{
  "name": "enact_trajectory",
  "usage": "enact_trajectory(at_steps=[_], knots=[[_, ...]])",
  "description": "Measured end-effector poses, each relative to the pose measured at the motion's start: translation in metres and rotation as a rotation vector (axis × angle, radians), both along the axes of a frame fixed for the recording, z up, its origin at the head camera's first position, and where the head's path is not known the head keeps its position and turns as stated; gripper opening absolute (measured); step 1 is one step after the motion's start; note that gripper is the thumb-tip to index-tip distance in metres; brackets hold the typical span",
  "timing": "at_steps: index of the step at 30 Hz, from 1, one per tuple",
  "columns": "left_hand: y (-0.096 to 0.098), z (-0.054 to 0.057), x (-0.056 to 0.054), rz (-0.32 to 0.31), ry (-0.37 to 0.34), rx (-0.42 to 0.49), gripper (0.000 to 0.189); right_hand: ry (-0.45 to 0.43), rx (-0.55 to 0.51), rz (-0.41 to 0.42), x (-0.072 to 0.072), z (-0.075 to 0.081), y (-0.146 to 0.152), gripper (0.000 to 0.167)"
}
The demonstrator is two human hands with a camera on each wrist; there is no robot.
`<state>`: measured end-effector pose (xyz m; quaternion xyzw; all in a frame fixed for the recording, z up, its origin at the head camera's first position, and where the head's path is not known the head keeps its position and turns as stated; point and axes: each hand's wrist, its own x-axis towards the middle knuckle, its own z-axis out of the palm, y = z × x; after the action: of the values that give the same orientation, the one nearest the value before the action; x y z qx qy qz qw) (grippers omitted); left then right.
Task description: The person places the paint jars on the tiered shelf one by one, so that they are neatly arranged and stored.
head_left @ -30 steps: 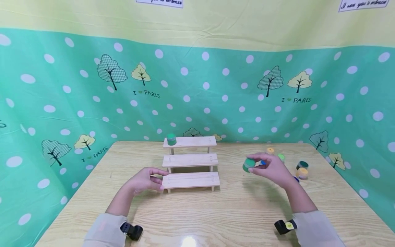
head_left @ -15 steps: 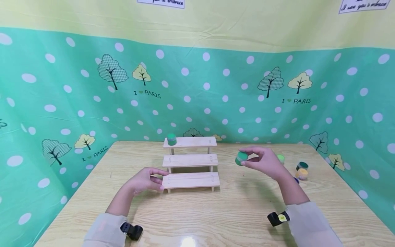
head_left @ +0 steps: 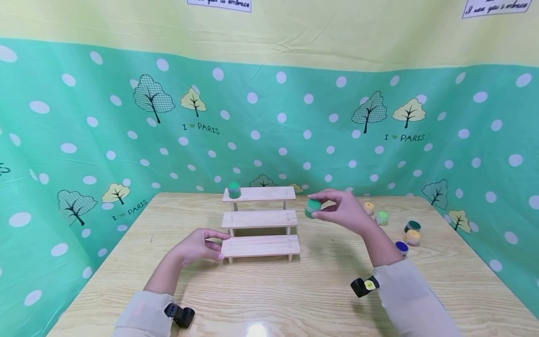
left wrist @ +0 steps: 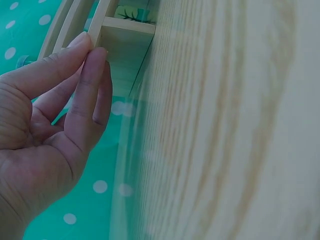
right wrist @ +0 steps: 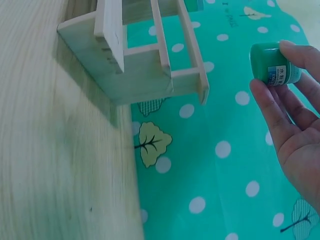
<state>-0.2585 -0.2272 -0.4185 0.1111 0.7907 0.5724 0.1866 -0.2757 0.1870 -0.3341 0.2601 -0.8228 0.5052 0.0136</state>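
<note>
Head, jar point(head_left: 312, 208): pinched in my right grip point(head_left: 342, 211), off the worktop point(head_left: 261, 295), near the stand point(head_left: 260, 245); carrying step, I judge.
Left wrist, stand: end pinched by my left grip point(left wrist: 62, 107).
Right wrist, jar: apart from stand; next move probably calls for clearing shelf edges.

Shelf point(head_left: 260, 246): matt wood. Tabletop point(head_left: 236, 290): glossy, wood-grained. Held jar point(head_left: 313, 208): smooth plastic. Backdrop point(head_left: 265, 112): cloth.

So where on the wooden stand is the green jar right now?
In the head view, the green jar stands at the left end of the top shelf of the wooden stand, farther back than the left hand at the bottom shelf.
</note>
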Motion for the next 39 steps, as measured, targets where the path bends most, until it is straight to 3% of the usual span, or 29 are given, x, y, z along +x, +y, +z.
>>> enact_trajectory(at_steps=[14,39], knots=[[-0.001,-0.001,-0.001,-0.001,-0.006,0.015,0.059,0.088,0.004,0.051,-0.016,0.015,-0.033,0.043],[0.001,-0.001,-0.002,-0.004,0.014,-0.009,0.059,0.031,-0.025,0.052,-0.047,0.021,-0.085,0.040]])
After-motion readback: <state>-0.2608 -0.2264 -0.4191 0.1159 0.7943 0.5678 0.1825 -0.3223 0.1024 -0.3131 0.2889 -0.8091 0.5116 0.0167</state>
